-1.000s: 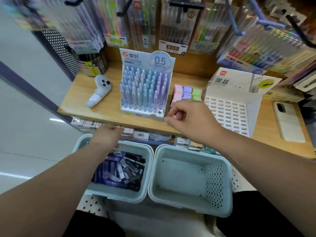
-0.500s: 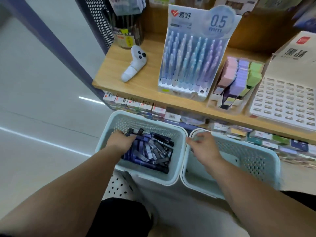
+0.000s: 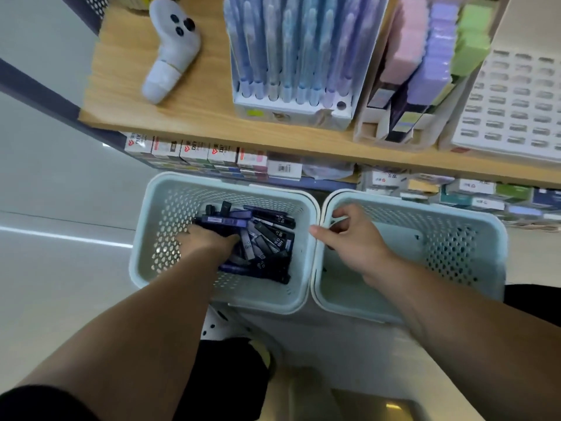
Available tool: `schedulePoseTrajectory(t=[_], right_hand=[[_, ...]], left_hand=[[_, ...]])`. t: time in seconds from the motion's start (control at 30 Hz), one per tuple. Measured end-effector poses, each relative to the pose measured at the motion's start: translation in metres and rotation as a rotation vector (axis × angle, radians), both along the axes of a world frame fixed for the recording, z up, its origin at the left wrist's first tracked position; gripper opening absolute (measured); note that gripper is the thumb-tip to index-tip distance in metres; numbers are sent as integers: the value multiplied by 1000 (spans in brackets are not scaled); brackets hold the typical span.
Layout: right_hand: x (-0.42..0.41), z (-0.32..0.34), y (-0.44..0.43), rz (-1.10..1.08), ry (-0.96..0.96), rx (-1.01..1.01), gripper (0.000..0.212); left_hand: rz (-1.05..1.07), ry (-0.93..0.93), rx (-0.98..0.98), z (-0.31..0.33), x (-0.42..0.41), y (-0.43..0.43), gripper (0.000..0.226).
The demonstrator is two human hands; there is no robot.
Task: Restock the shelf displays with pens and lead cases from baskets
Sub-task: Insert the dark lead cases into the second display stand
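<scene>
Head cam: left hand (image 3: 206, 238) is down in the left basket (image 3: 142, 238), fingertips buried in the lead cases (image 3: 267, 238), so can't tell if the grip has closed on any. Pile sits right under the hand and spreads to its right and fwd; cases are jumbled, most w/ long axes slanting away-right. Left is clearly the nearer hand. Right hand (image 3: 355, 241) hangs over the near-left corner of the right basket (image 3: 455, 214), fingers loosely curled, thumb out toward the two rims, nothing in it. Cases lie on the basket floor, perforated wall close to the left hand's left, more room on the right. The lift goes up and fwd to the shelf (image 3: 197, 117); the white slotted display (image 3: 516, 101) is well ahead-right.
</scene>
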State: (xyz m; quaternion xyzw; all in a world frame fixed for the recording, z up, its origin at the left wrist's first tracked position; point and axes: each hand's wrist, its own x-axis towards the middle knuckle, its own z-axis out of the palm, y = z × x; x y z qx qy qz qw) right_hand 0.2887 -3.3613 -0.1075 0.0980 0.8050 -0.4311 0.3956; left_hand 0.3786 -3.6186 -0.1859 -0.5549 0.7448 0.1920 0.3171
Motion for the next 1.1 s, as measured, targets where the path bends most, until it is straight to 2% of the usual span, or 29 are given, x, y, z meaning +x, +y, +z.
schedulePoseTrajectory(t=[0.2, 0.4, 0.57, 0.6, 0.63, 0.7, 0.73, 0.9, 1.03, 1.1], right_hand=[[3, -1, 2, 10, -29, -4, 58], [3, -4, 4, 9, -38, -10, 57], [5, -11, 5, -4, -31, -19, 59], [5, -12, 5, -5, -32, -22, 59], [5, -13, 5, -5, -34, -24, 60], [6, -12, 6, -7, -43, -24, 61], [6, -11, 6, -8, -47, -23, 61], [6, -9, 5, -10, -62, -17, 62], [5, -6, 4, -15, -81, -21, 61], [5, -6, 4, -17, -85, -22, 61]], left_hand=[[46, 22, -36, 1, -3, 16, 118], [34, 2, -13, -2, -1, 10, 128], [79, 36, 2, -1, -3, 4, 121], [84, 43, 32, 1, -3, 3, 114], [105, 81, 84, 0, -3, 2, 97], [156, 146, 246, 0, -2, 5, 48], [177, 160, 313, 0, -2, 7, 34], [320, 245, 365, -2, -2, 12, 28], [478, 355, 330, -4, 1, 12, 40], [533, 356, 359, -7, 0, 10, 32]])
